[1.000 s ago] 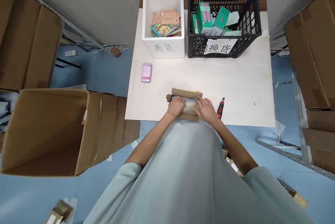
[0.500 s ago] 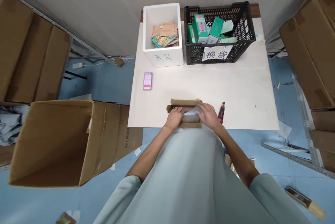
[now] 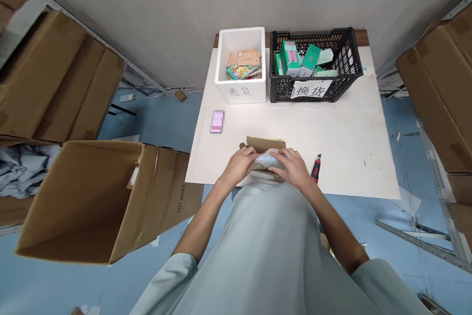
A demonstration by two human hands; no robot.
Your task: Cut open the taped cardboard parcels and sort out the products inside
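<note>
The white table (image 3: pixel 346 138) bears a foam box (image 3: pixel 242 99), black crate (image 3: pixel 282 89) and cutter (image 3: pixel 316 169)

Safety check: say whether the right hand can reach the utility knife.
Likely yes: the utility knife lies just beside the right hand, nothing visible between them, though that hand is on the pale item.

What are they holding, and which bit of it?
A pale plastic-looking item, by its two ends: left grip at one, right grip at the other.
</note>
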